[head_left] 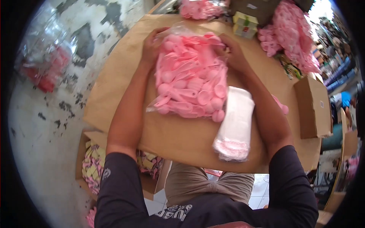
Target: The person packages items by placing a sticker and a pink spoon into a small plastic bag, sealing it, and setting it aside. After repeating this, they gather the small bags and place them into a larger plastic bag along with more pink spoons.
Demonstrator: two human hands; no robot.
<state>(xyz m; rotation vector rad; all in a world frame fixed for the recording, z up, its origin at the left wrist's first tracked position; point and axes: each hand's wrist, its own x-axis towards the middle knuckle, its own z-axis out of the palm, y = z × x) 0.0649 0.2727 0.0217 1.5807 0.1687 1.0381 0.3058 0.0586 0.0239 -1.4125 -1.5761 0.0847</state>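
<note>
A clear plastic bag full of pink plastic spoons (190,76) lies on the brown table, its upper end away from me. My left hand (153,47) is closed on the bag's far left corner, with the fingertips partly hidden behind the film. At the far right side, my right hand (232,53) has its fingers curled in against the bag, gripping its edge. Beside the bag's near right corner, under my right forearm, rests a stack of flat clear plastic bags (236,121).
The cardboard-covered table (178,140) has a rounded edge. On it are a small yellow box (245,24), a big pink spoon bundle (291,32) and an upright cardboard box (313,108). A carton of small packets (93,163) stands below left. Plastic bags (49,49) hang by the wall.
</note>
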